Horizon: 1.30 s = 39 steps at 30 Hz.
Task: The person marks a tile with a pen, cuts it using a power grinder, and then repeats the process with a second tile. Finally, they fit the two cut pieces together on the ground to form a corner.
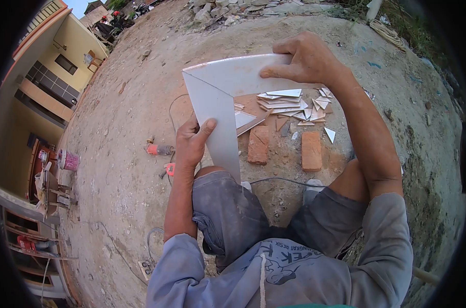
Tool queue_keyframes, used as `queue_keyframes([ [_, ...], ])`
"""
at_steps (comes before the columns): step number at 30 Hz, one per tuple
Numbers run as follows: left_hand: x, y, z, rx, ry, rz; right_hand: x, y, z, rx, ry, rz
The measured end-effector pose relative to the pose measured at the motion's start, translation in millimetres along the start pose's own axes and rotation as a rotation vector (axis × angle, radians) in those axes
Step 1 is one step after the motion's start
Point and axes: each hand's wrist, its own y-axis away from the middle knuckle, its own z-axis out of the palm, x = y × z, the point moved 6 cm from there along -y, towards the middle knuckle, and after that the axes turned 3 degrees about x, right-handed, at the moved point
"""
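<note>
Two white tile strips meet at a slanted joint, forming an L-shaped corner in front of me. My left hand [192,141] grips the upright tile strip [217,120] by its left edge, thumb lying on the near face. The far end of the other tile strip [238,72], running sideways along the top, is pinched between the thumb and fingers of my right hand [310,59]. A thin dark line marks where their angled ends touch. The lower end of the upright strip comes down beside my left knee.
Two bricks [311,151] lie on the dirt between my feet. Beyond them is a pile of cut tile pieces [289,105]. A red power tool [160,149] with a cable rests to the left. A pink bucket [68,160] stands near the building.
</note>
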Motion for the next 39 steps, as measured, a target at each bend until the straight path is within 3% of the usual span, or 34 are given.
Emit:
queue_keyframes([
  [7, -3, 1, -7, 0.003, -0.043, 0.005, 1, -2, 9, -0.034, 0.021, 0.024],
  [11, -11, 6, -43, 0.148, -0.042, -0.009, 7, 3, 33, 0.067, -0.076, -0.047],
  [14, -27, 15, -86, 0.347, -0.089, -0.03, 40, 7, 70, 0.002, -0.172, 0.085],
  [16, -38, 23, -110, 0.477, -0.051, -0.011, 62, 13, 113, -0.305, -0.132, 0.223],
  [17, -41, 26, -115, 0.486, -0.053, -0.025, 67, 16, 133, -0.319, -0.138, 0.218],
  [19, -43, 32, -127, 0.544, -0.108, -0.063, 56, 17, 168, -0.347, -0.145, 0.048],
  [20, -49, 33, -132, 0.535, -0.085, -0.057, 49, 16, 185, -0.52, -0.101, 0.061],
  [23, -57, 36, -142, 0.551, -0.14, -0.089, 39, 6, 268, -0.676, -0.088, -0.043],
  [32, -90, 49, -172, 0.551, -0.129, -0.211, -8, -10, 493, -0.883, -0.092, -0.164],
  [39, -105, 52, -177, 0.526, -0.14, -0.251, -7, 3, 564, -0.876, -0.212, -0.095],
])
